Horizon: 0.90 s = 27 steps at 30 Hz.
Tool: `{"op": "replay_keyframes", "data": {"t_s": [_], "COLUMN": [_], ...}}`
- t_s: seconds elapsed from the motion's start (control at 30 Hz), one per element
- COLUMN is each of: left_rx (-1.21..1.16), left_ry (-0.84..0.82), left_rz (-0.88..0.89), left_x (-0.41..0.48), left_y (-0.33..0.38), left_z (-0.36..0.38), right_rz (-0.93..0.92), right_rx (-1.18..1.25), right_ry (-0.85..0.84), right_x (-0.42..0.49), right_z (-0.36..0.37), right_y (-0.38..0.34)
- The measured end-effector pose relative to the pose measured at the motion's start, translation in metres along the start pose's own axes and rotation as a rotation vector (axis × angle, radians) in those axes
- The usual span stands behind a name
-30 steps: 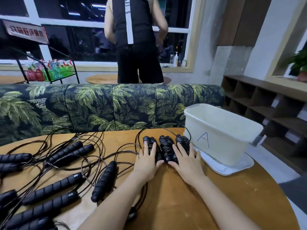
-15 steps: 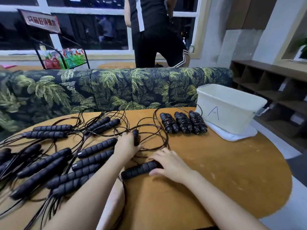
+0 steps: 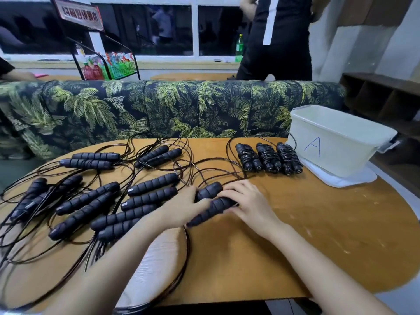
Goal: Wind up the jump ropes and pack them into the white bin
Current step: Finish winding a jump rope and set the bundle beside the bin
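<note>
Curling over the far end of the near handle (image 3: 211, 211), the right hand (image 3: 247, 204) has a closed grip on it, fingers bent down across the ribbed black foam with the knuckles up. The left hand (image 3: 181, 208) meets it from the other side: its thumb lies across the same handle, and its fingers seem to wrap the end of the far handle (image 3: 210, 190), though blur there makes that grip hard to read. Both handles lie side by side on the wooden bench (image 3: 318, 235), with thin dark cord trailing from them toward the bench's near edge. To the left, loose jump ropes (image 3: 150, 185) sprawl in a tangle of handles and looping cord. Three wound bundles (image 3: 268, 158) stand in a row near the bench's far edge, just beside the white bin (image 3: 336, 142). The bin is marked with a blue "A" and sits on a white tray (image 3: 345, 181) at the right end of the bench; its inside does not show from here. Behind the bench runs a palm-print sofa (image 3: 172, 108), and beyond that a person (image 3: 277, 39) in black stands by the window.
</note>
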<state>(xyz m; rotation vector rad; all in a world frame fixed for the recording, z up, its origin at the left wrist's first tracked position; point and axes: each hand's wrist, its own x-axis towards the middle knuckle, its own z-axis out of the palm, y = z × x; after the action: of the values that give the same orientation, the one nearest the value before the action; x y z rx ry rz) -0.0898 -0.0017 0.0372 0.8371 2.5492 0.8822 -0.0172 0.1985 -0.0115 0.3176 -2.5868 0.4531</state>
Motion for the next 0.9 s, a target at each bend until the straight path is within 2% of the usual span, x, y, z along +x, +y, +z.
{"op": "replay_keyframes", "data": {"t_s": [0.07,0.13,0.2,0.3,0.43,0.5,0.57,0.7,0.9], "left_rx": [0.121,0.366,0.532,0.504,0.521,0.630,0.727,0.745,0.744], "left_ry": [0.067,0.145,0.154,0.221,0.337,0.382,0.422,0.479,0.484], "left_rz": [0.056,0.093,0.108,0.128,0.204,0.250,0.316,0.370,0.365], "left_x": [-0.015,-0.018,-0.018,-0.019,-0.023,-0.025,-0.026,-0.027,-0.031], "left_y": [-0.001,-0.006,-0.012,-0.015,-0.020,-0.023,-0.027,-0.031,-0.033], "left_z": [0.012,0.024,0.038,0.050,0.051,0.049,0.048,0.051,0.052], "right_rz": [-0.015,0.007,-0.049,-0.137,-0.030,0.092,0.208,0.230,0.343], "right_rx": [0.069,0.155,0.119,0.067,0.165,0.167,0.132,0.119,0.398], "right_ry": [0.013,0.012,0.010,0.056,0.019,-0.064,-0.228,-0.442,-0.396], "right_x": [-0.005,-0.009,-0.012,-0.016,-0.026,-0.027,-0.025,-0.022,-0.032], "right_z": [0.004,0.004,0.003,0.000,-0.011,-0.017,-0.025,-0.028,-0.012], "right_y": [-0.007,-0.015,-0.023,-0.024,-0.017,-0.014,-0.015,-0.021,-0.029]}}
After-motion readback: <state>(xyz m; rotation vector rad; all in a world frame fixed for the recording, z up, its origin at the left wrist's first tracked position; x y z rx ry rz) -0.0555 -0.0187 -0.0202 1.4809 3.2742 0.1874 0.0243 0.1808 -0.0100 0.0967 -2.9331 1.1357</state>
